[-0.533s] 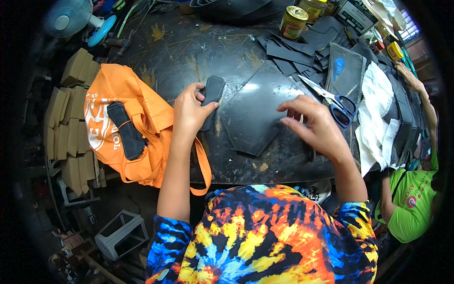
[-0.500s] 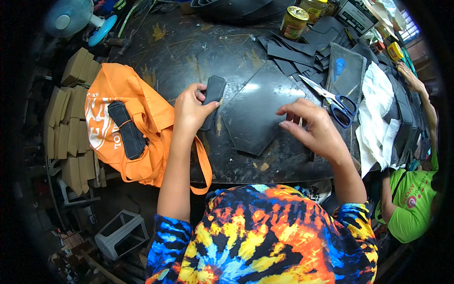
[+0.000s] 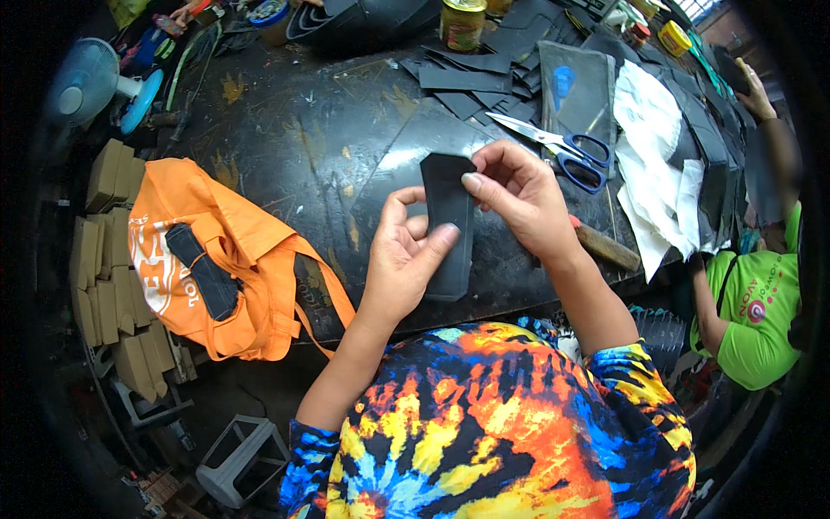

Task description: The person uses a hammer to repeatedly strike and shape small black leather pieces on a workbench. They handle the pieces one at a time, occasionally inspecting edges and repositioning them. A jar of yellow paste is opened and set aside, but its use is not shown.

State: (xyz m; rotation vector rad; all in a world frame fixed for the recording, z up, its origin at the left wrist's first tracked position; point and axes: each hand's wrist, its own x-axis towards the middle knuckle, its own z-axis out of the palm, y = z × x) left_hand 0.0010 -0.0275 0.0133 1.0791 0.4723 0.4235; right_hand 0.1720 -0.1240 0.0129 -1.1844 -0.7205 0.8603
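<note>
Above the near part of the black table, a flat black strip [image 3: 447, 208] with cut-off upper corners stands lengthwise toward me. My left hand [image 3: 405, 259] grips its left side, thumb across the front face. At its upper right corner, my right hand [image 3: 520, 195] pinches the edge between thumb and fingers. The fingers behind the strip are partly hidden. To the right of my right hand lie scissors [image 3: 553, 149] with dark blue handles, blades parted. A wooden-handled tool [image 3: 609, 248] rests under my right forearm's outer side.
An orange cloth bag [image 3: 268, 251] with a dark bundle [image 3: 203, 272] on it lies at the left. Black offcuts [image 3: 467, 80], a jar [image 3: 462, 24] and white cloth [image 3: 648, 112] occupy the far right. A person in a green shirt [image 3: 756, 311] is at the right; a fan [image 3: 82, 82] stands far left.
My left hand has lifted the black strip off the table and brought it rightward. My right hand has closed on its upper corner. The whole view has shifted.
</note>
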